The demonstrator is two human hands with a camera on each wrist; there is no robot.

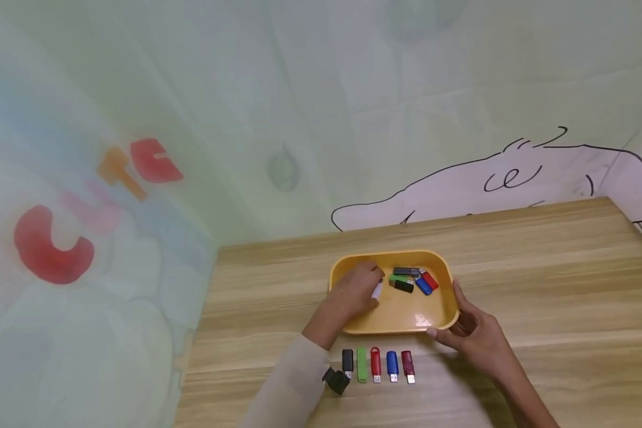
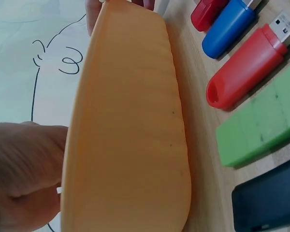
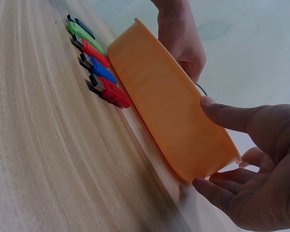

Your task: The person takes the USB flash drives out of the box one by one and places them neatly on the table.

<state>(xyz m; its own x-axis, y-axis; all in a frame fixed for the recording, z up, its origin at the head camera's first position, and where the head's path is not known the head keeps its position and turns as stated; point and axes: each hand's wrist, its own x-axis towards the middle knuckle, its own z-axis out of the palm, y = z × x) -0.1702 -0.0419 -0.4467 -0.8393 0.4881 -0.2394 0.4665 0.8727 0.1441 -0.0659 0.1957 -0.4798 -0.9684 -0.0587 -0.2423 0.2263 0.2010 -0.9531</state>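
Observation:
A yellow tray (image 1: 390,318) sits on the wooden table. My left hand (image 1: 357,288) reaches down into its left half, fingers curled, pinching a white USB stick (image 1: 377,290) that the hand partly hides. At the tray's right front corner my right hand (image 1: 476,336) grips the wall, thumb (image 3: 227,115) at the rim and fingers (image 3: 217,193) against the end. Inside, to the right, lie several USB sticks: a dark grey one (image 1: 406,271), a green one partly covered, a black one (image 1: 403,286), a blue one (image 1: 423,286) and a red one (image 1: 430,280).
In front of the tray, a row of USB sticks runs left to right: black (image 1: 348,361), green (image 1: 361,365), red (image 1: 375,364), blue (image 1: 392,364) and dark red (image 1: 408,365). A black band (image 1: 336,380) circles the left wrist. Printed cloth (image 1: 278,119) stands behind the table.

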